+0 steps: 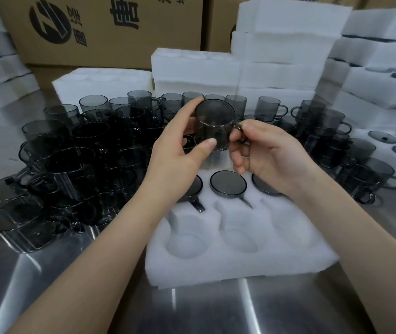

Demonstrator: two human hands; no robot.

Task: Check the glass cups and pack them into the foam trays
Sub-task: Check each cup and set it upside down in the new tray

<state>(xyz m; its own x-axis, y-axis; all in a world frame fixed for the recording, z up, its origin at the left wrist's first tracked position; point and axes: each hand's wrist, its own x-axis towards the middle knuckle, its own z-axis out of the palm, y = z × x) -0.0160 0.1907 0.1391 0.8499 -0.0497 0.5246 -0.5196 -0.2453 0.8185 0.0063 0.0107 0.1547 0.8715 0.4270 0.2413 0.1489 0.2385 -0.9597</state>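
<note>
Fingers [192, 106] of my left hand [175, 150] curl over the far side of a smoky grey, see-through glass cup [213, 124], with my thumb pressed against its near wall, so that hand grips the body. My right hand [266, 155] pinches the cup's small loop handle [240, 131] between thumb and forefinger, the other fingers loosely curled beneath. The cup hangs in the air, tilted so one round end faces me, above the far edge of the white foam tray [216, 268] in front of me.

That tray lies on the brushed steel table [47, 273]. Its far row holds three packed grey glass cups [228, 183], sunk in their pockets with flat round ends up, the outer two partly hidden by my wrists. Two pockets in the near row gape empty; my right forearm covers the rest.

To my left a dense crowd of loose grey cups [76, 165] stands on the table, some stacked. Behind them rise stacks of white foam trays [283, 44] and brown cardboard boxes [120, 44] with black print. At my right lies another foam tray [384, 149] showing dark round glass ends.
</note>
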